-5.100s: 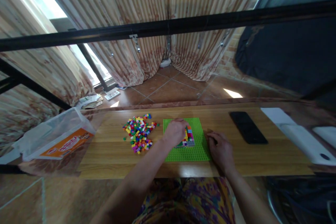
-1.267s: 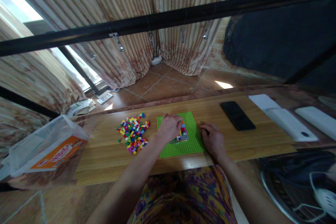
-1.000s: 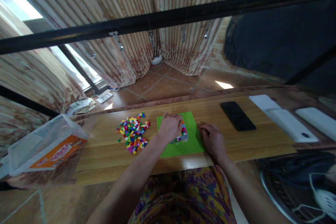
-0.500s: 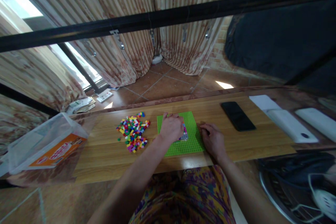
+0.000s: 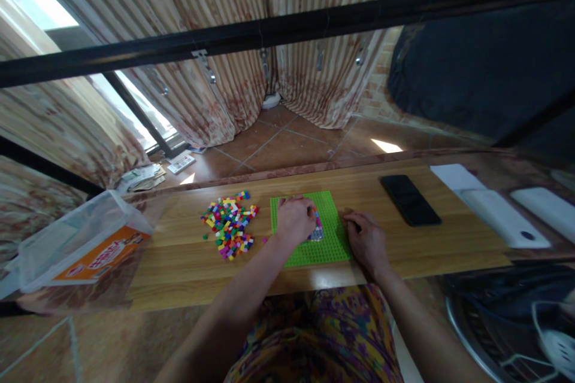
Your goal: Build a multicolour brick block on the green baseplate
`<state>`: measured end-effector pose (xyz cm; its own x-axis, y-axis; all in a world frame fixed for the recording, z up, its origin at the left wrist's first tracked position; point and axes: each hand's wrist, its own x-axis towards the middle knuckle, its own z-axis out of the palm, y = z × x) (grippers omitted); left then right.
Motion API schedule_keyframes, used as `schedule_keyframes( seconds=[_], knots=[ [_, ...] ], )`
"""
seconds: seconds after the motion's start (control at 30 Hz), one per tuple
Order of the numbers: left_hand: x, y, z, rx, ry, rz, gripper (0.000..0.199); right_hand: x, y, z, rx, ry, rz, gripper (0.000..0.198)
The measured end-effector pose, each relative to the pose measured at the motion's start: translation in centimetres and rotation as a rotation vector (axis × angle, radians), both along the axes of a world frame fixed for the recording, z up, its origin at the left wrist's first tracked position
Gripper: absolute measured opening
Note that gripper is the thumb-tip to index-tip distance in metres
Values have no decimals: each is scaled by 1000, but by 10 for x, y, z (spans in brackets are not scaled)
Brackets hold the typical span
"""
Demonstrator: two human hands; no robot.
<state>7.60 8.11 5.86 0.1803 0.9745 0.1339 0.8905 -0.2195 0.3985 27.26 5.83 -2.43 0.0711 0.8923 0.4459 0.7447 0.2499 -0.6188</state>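
A bright green studded baseplate point(image 5: 335, 245) lies on the wooden board. On it is a patch of small coloured bricks point(image 5: 318, 228), partly covered by my left hand point(image 5: 296, 218). That hand is bent over the patch with its fingers curled down; anything between the fingertips is hidden. Just beyond the plate's right edge, my right hand point(image 5: 366, 239) rests on the board, thumb and fingers drawn together. Whether it pinches something small cannot be made out. Left of the plate spreads a loose pile of multicoloured bricks point(image 5: 230, 224), and a single magenta brick point(image 5: 265, 240) lies near my left wrist.
A black phone point(image 5: 411, 200) lies right of my right hand, with white objects point(image 5: 503, 215) beyond it. At the far left stands a clear plastic box point(image 5: 85, 245) with an orange label. A dark rail point(image 5: 287, 30) crosses above the wooden board point(image 5: 188, 275).
My left hand has curled its fingers in more and turned slightly over the brick patch. The magenta brick by my wrist now shows. My right hand stays beside the plate; the view shifts slightly.
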Motion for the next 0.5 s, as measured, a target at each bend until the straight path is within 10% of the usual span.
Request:
schedule_keyframes(
  seconds=[0.5],
  knots=[
    [0, 0, 6, -10, 60, -33, 19, 2, 1, -3, 0, -18, -8, 27]
  ],
)
